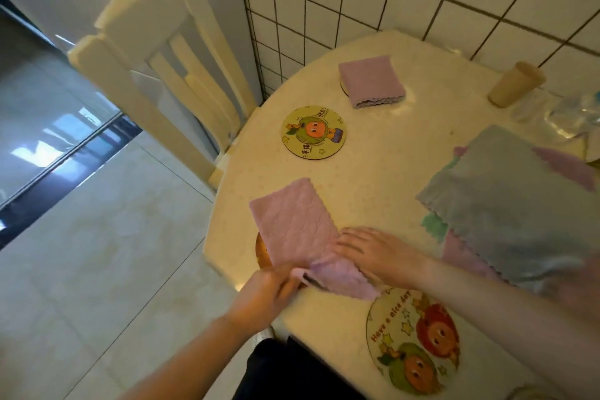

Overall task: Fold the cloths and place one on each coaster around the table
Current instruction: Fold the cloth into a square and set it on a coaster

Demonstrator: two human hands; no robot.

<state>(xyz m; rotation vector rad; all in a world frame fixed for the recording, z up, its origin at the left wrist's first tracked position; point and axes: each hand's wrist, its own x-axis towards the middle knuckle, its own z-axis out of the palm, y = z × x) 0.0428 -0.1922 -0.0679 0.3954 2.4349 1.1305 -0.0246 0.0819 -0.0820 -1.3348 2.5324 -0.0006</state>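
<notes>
A pink cloth (293,221) lies half-folded at the table's left edge, covering most of an orange coaster (261,252). My left hand (264,291) pinches its near corner. My right hand (370,252) presses flat on the cloth's right part. A folded lilac cloth (371,79) rests on a coaster at the back. A bare cartoon coaster (313,131) lies in the middle left, and another cartoon coaster (414,339) sits near me. A stack of unfolded cloths, grey-blue on top (509,201), lies at the right.
The round cream table (373,169) stands against a tiled wall. A cream chair (159,65) stands at its left. A beige cup (516,83) lies tipped at the back right next to clear plastic items (565,114).
</notes>
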